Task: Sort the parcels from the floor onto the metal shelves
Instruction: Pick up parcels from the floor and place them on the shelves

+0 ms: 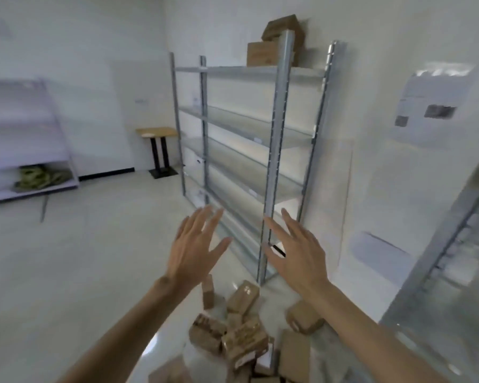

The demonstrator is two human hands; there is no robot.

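Brown parcels lie heaped on the floor below the metal shelves, where only two boxes sit on top; left hand and right hand hover empty, each grip spread wide, sorting barely begun

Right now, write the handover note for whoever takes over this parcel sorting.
Left hand: open, fingers spread, holding nothing.
Right hand: open, holding nothing.
Both are raised in front of the metal shelves.
Done: two brown boxes sit stacked on the top shelf; the lower shelves look bare.
Left: the pile of parcels on the floor below the hands, near the foot of the shelves, all to be shelved.
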